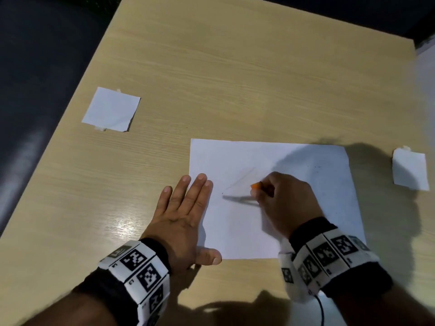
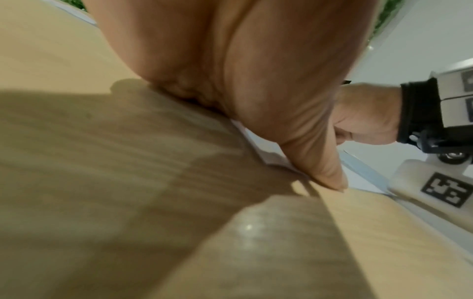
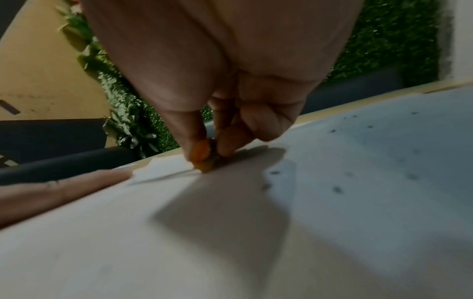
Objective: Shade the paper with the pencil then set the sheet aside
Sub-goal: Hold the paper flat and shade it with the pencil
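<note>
Orange pencil point(image 1: 255, 185) pinched in right hand point(image 1: 286, 203) on paper point(image 1: 317, 184); left hand point(image 1: 181, 217) flat, pressing edge.

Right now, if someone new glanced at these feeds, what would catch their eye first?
The white sheet of paper near the table's front edge, with the right hand gripping an orange pencil over faint grey strokes near its middle. Next, the left hand lying flat, fingers spread on the sheet's left edge. Then two small white paper squares, one at far left, one at the right edge.
</note>
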{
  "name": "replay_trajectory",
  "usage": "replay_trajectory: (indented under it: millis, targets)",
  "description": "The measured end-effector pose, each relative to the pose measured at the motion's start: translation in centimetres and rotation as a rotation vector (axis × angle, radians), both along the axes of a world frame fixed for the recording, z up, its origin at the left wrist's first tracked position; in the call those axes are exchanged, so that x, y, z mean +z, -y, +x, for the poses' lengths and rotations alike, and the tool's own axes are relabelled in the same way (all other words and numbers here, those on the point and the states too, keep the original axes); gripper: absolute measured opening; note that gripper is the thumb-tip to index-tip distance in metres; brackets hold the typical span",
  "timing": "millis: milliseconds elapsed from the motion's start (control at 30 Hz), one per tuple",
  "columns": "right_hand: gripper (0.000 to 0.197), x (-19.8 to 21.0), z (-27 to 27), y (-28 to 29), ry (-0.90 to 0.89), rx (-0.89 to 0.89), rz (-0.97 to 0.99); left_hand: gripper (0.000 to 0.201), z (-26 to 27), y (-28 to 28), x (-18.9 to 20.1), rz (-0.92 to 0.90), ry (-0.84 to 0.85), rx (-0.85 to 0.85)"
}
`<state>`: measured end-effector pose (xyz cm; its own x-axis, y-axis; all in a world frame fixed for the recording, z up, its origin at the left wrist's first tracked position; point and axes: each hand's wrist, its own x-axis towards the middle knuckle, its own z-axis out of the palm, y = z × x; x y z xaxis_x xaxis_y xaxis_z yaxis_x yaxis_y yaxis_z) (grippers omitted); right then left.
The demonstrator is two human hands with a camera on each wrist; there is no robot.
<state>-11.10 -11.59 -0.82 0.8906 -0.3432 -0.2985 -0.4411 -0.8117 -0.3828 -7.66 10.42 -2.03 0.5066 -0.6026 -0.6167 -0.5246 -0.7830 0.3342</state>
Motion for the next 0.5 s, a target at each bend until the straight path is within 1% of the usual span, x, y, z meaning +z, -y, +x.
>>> replay_trajectory:
  millis: [133,300,333,400,433,500]
  targets:
    - [0.021,0.0,0.2,-0.9,0.0,0.025,-0.028,0.113,1.0,-1.0,0.2,-0.111,0.019,0.068]
    - [0.019,0.2,0.1,-1.1,0.0,0.024,-0.03,0.116,1.2,-1.4,-0.2,-0.036,0.084,0.064]
    - [0.017,0.4,0.1,-1.8,0.015,0.058,-0.013,0.118,1.2,-1.3,-0.3,-0.033,0.08,0.074]
    - [0.013,0.6,-0.4,-4.6,0.058,0.167,0.15,0.118,1.1,-1.3,-0.2,-0.018,0.08,0.079]
    - [0.013,0.8,-0.8,-6.5,0.048,0.24,0.212,0.116,1.1,-1.3,-0.2,-0.012,0.088,0.073]
    - [0.013,0.6,-1.5,-8.8,0.004,0.349,0.205,0.111,1.0,-1.2,-0.2,-0.003,0.097,0.065]
